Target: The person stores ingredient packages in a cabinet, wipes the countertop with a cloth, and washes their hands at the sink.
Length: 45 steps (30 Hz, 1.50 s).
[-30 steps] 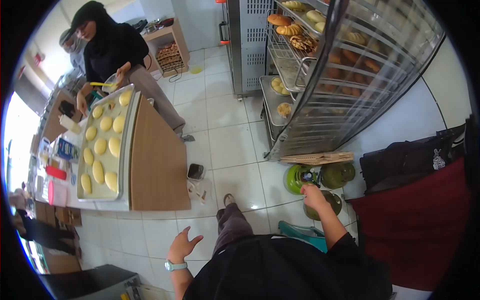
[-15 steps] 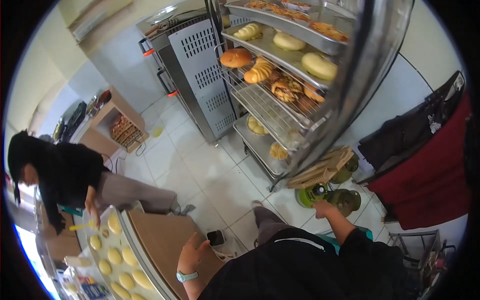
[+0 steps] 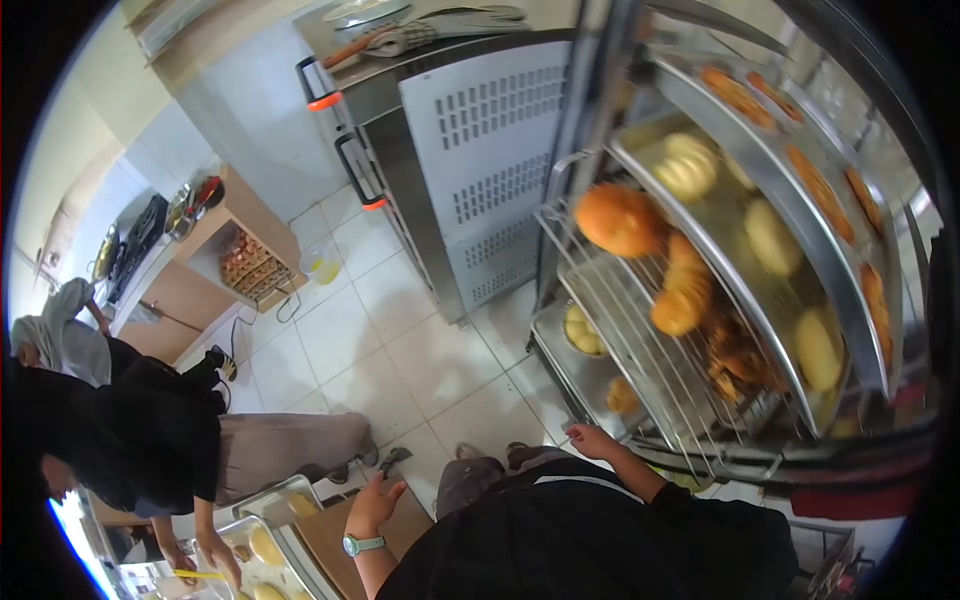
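Observation:
My left hand [image 3: 374, 505], with a watch [image 3: 362, 545] on its wrist, is open and holds nothing, its fingers apart above the edge of the wooden counter [image 3: 345, 540]. My right hand [image 3: 592, 441] is near the lower trays of the rack, its fingers curled; whether anything is inside them is too small to tell. The tall rack [image 3: 590, 80] stands at the right, bearing baked bread [image 3: 618, 220] on a wire shelf and pale dough pieces [image 3: 772, 238] on a tray above.
A metal oven [image 3: 490, 170] stands beyond the rack. Two people [image 3: 130, 425] are at the left, one bending over a dough tray [image 3: 300, 545]. Farther back are an egg shelf [image 3: 250, 268], a tub [image 3: 320, 265] and a cable [image 3: 232, 335] on the tiled floor [image 3: 400, 340].
The view has turned and come closer to the rack, which now fills the right side. The dough tray has shifted to the lower left. My right hand now appears beside the rack's lower trays.

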Each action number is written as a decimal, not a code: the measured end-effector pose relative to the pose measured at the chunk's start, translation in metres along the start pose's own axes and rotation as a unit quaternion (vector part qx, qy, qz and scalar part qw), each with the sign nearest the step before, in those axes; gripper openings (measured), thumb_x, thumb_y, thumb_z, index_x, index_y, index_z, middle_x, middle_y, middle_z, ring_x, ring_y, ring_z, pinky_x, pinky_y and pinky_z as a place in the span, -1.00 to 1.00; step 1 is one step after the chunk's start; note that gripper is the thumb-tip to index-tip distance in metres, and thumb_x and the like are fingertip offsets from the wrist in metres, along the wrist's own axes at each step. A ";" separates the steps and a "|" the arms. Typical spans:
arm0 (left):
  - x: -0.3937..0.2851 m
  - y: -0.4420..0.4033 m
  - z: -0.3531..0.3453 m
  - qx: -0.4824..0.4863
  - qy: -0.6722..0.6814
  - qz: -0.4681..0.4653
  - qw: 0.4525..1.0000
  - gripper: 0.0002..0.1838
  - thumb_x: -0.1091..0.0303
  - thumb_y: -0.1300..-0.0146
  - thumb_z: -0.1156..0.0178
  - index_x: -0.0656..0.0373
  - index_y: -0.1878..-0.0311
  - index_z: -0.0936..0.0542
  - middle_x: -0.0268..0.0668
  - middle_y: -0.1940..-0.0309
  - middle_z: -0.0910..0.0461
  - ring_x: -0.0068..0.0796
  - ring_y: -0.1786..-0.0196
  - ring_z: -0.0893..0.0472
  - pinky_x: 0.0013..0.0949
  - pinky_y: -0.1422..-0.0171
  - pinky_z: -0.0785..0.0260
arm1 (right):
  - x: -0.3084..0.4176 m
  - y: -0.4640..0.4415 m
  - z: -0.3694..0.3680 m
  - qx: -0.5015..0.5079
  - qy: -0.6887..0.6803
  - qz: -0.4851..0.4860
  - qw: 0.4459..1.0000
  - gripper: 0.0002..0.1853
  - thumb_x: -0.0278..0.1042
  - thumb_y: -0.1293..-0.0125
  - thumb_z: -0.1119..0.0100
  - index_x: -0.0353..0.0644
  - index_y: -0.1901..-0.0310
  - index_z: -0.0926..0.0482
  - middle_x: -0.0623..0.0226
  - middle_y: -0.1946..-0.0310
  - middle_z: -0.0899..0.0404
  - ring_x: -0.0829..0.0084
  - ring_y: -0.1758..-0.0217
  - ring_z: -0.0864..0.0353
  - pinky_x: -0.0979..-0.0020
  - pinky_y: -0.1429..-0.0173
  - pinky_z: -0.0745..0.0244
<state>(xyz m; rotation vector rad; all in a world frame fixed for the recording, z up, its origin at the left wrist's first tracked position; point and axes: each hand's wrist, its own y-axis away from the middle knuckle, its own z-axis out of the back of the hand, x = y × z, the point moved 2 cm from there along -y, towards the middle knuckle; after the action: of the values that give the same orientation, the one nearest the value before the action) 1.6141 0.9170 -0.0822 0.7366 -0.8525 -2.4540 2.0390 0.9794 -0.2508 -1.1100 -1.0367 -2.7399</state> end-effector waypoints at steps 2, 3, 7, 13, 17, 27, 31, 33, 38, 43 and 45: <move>0.014 -0.027 0.016 0.011 0.007 0.007 1.000 -0.21 -0.17 -0.09 -0.09 0.32 -0.18 -0.28 0.09 -0.06 -0.39 0.00 -0.14 -0.38 -0.19 -0.18 -0.23 | 0.024 -0.031 0.000 0.007 0.005 0.017 1.000 -0.71 -0.30 -0.13 -0.07 -0.19 0.10 -0.49 0.19 0.28 -0.57 0.33 0.21 -0.57 0.38 0.10 -0.45; 0.021 -0.041 0.025 0.024 0.008 0.008 1.000 -0.21 -0.17 -0.09 -0.09 0.33 -0.18 -0.28 0.10 -0.06 -0.39 0.01 -0.14 -0.38 -0.19 -0.19 -0.23 | 0.036 -0.048 0.001 0.008 0.005 0.031 0.999 -0.71 -0.30 -0.14 -0.07 -0.20 0.11 -0.49 0.20 0.30 -0.56 0.34 0.23 -0.56 0.39 0.12 -0.45; 0.022 -0.092 0.088 -0.024 0.041 -0.030 0.998 -0.22 -0.16 -0.10 -0.09 0.34 -0.17 -0.28 0.12 -0.05 -0.39 0.01 -0.14 -0.37 -0.20 -0.19 -0.22 | 0.088 -0.112 0.001 -0.014 0.063 0.034 0.997 -0.72 -0.33 -0.11 -0.08 -0.18 0.11 -0.49 0.18 0.31 -0.55 0.29 0.22 -0.56 0.37 0.12 -0.45; 0.034 -0.172 0.182 -0.034 0.033 -0.100 0.994 -0.26 -0.10 -0.11 -0.11 0.35 -0.17 -0.28 0.14 0.00 -0.42 0.02 -0.09 -0.40 -0.19 -0.16 -0.24 | 0.221 -0.205 0.013 -0.065 0.068 0.119 0.988 -0.72 -0.39 -0.04 -0.08 -0.19 0.15 -0.49 0.17 0.33 -0.56 0.22 0.23 -0.55 0.31 0.11 -0.44; 0.042 -0.219 0.243 -0.084 0.024 -0.124 0.988 -0.27 -0.11 -0.14 -0.08 0.32 -0.19 -0.26 0.13 -0.03 -0.40 0.01 -0.11 -0.39 -0.18 -0.17 -0.24 | 0.304 -0.253 0.018 -0.056 0.050 0.130 0.989 -0.74 -0.43 -0.02 -0.11 -0.20 0.19 -0.47 0.20 0.39 -0.54 0.25 0.30 -0.53 0.30 0.19 -0.42; 0.123 -0.346 0.326 -0.073 0.106 0.004 0.992 -0.24 -0.16 -0.12 -0.05 0.32 -0.19 -0.26 0.12 -0.04 -0.40 0.01 -0.13 -0.38 -0.15 -0.18 -0.24 | 0.464 -0.460 -0.012 -0.005 0.135 0.285 0.949 -0.85 -0.53 0.09 -0.07 -0.20 0.41 -0.38 0.24 0.58 -0.42 0.31 0.47 -0.45 0.33 0.35 -0.35; 0.160 -0.367 0.368 -0.090 0.150 0.061 0.983 -0.22 -0.18 -0.10 -0.07 0.30 -0.18 -0.28 0.10 0.01 -0.44 0.00 -0.10 -0.41 -0.17 -0.16 -0.25 | 0.587 -0.523 -0.032 0.075 0.149 0.298 0.940 -0.92 -0.51 0.11 -0.09 -0.22 0.51 -0.42 0.24 0.64 -0.47 0.28 0.55 -0.47 0.35 0.43 -0.36; 0.180 -0.373 0.389 -0.134 0.185 0.073 0.971 -0.22 -0.20 -0.08 -0.09 0.28 -0.19 -0.29 0.09 0.02 -0.45 0.00 -0.08 -0.43 -0.19 -0.16 -0.26 | 0.651 -0.545 -0.050 0.143 0.182 0.333 0.914 -0.91 -0.50 0.13 -0.09 -0.23 0.51 -0.41 0.19 0.61 -0.48 0.21 0.50 -0.50 0.31 0.38 -0.40; 0.250 -0.368 0.445 -0.172 0.261 0.197 0.929 -0.23 -0.20 -0.08 -0.07 0.24 -0.18 -0.29 0.09 0.00 -0.44 -0.01 -0.10 -0.41 -0.14 -0.16 -0.26 | 0.789 -0.573 -0.136 0.249 0.234 0.454 0.823 -0.91 -0.47 0.11 -0.09 -0.23 0.50 -0.42 0.18 0.59 -0.49 0.22 0.49 -0.51 0.30 0.39 -0.39; 0.345 -0.366 0.493 -0.246 0.276 0.259 0.892 -0.20 -0.26 -0.06 -0.05 0.24 -0.18 -0.29 0.04 -0.04 -0.42 -0.02 -0.11 -0.40 -0.15 -0.16 -0.26 | 0.884 -0.584 -0.227 0.307 0.223 0.498 0.780 -0.90 -0.48 0.07 -0.10 -0.24 0.47 -0.42 0.18 0.62 -0.48 0.26 0.54 -0.49 0.34 0.43 -0.37; 0.363 -0.349 0.525 -0.274 0.299 0.271 0.873 -0.21 -0.27 -0.07 -0.04 0.23 -0.16 -0.31 0.03 0.01 -0.46 -0.04 -0.10 -0.42 -0.17 -0.15 -0.27 | 0.914 -0.582 -0.251 0.327 0.234 0.493 0.772 -0.90 -0.49 0.06 -0.10 -0.24 0.44 -0.44 0.23 0.65 -0.46 0.32 0.57 -0.47 0.37 0.44 -0.36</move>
<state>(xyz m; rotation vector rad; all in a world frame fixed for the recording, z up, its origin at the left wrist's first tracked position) 0.9407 1.1919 -0.0854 0.8218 -0.0764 -1.6718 1.0584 1.4944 -0.1495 -0.5280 -0.8375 -1.4839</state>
